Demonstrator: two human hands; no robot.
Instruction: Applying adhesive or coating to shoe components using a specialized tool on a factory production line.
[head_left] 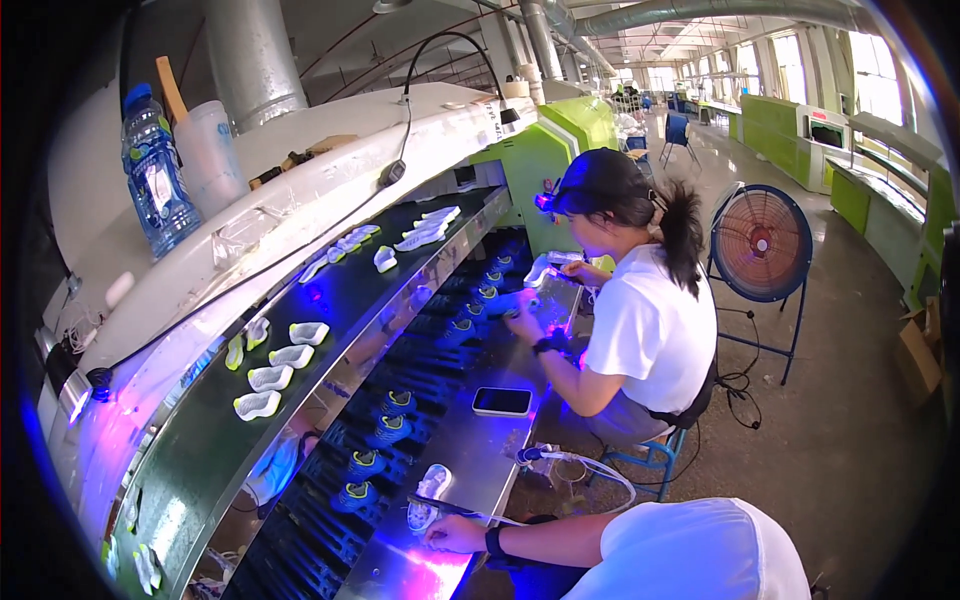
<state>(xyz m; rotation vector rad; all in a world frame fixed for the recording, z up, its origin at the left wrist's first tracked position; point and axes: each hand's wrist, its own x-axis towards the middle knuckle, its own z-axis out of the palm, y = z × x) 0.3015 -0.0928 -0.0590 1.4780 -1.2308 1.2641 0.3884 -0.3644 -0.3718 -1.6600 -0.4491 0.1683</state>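
My right hand (455,534), with a dark band at the wrist, comes in from the lower right over the metal bench ledge (462,440). Its fingers are curled at a slim dark tool (436,504), from which a thin pale line runs back along my arm. Beneath the tool lies a white shoe sole (434,482), partly covered by it. Bright violet light falls beside the hand. My left hand is out of view. A dark phone (502,401) rests on the ledge farther along.
Dark blue shoes (388,430) sit on a slatted conveyor. Pale soles (270,377) lie on the green belt (225,450) above. A seated co-worker (650,330) handles a sole farther along. A large fan (760,243) stands behind; a bottle (160,180) stands on the machine cover.
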